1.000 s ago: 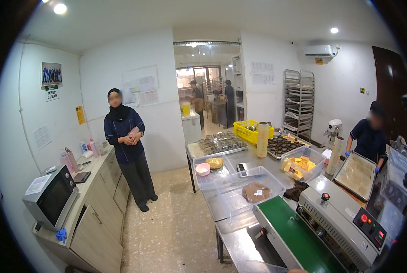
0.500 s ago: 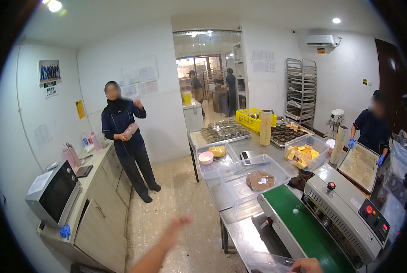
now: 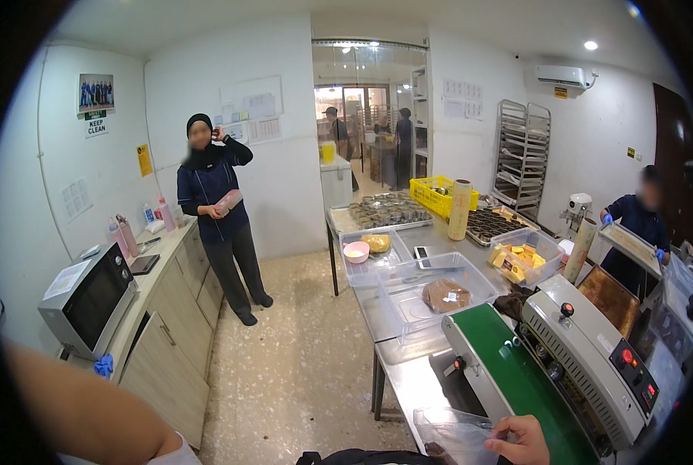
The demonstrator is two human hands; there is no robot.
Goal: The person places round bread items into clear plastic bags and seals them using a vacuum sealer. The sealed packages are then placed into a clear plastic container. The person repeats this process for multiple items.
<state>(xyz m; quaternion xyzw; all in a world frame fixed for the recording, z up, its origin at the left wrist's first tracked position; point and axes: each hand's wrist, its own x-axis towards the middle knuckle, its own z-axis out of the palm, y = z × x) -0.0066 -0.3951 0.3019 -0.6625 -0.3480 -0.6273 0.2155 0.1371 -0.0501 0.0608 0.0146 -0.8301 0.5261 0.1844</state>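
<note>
At the lower edge my right hand (image 3: 523, 442) pinches the edge of a clear plastic bag (image 3: 456, 428) with something dark brown low inside it. Just beyond stands a belt sealing machine (image 3: 587, 341) with a green conveyor belt (image 3: 494, 356); a small whitish spot lies on the belt. A large clear plastic bin (image 3: 397, 310) beside the belt's far end contains a brown packed bundle (image 3: 445, 295) with a white label. Only my bent left arm crosses the lower left; the hand itself is out of the picture.
The steel table also carries a tray of small cups (image 3: 385, 211), a yellow crate (image 3: 420, 200) and a tub of yellow packets (image 3: 509, 273). A person (image 3: 215, 209) stands ahead holding a pink package. Another person (image 3: 637, 213) at right, in blue gloves, holds a tray.
My left hand has swung up and out of view, leaving the arm at lower left. The person ahead raised a hand to the head. The right-hand person lifted the tray away, exposing a brown tray.
</note>
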